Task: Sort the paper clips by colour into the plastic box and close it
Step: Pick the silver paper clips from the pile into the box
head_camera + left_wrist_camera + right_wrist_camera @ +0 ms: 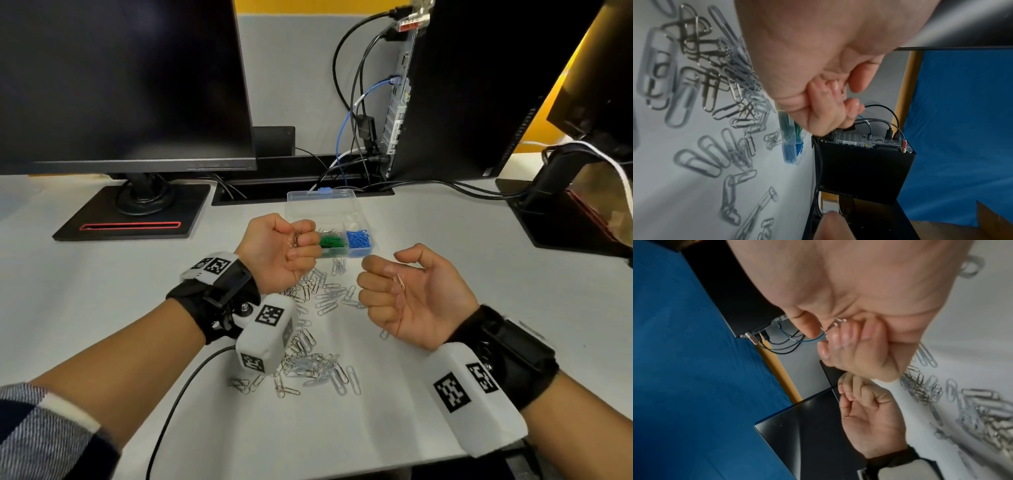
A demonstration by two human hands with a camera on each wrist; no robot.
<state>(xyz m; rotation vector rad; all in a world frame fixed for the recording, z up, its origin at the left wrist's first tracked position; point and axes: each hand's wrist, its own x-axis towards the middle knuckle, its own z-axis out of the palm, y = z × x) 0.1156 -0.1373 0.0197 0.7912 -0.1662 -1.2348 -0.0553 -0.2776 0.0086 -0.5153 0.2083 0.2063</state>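
My left hand (303,241) is palm up with its fingers curled round a few rose-gold paper clips (294,240), just left of the open clear plastic box (356,254). Green clips (331,241) fill one compartment and blue clips (359,240) the one to its right. My right hand (383,274), also palm up, curls its fingers over a rose-gold clip (399,281) in front of the box. In the right wrist view that clip (836,323) pokes out between thumb and fingers (840,335). Many silver clips (308,325) lie scattered on the desk between my wrists.
A monitor on a black stand (133,219) is at the back left. A computer case (479,85) with cables (356,137) rises behind the box. A second stand (548,212) and a brown bag (606,198) are at the right.
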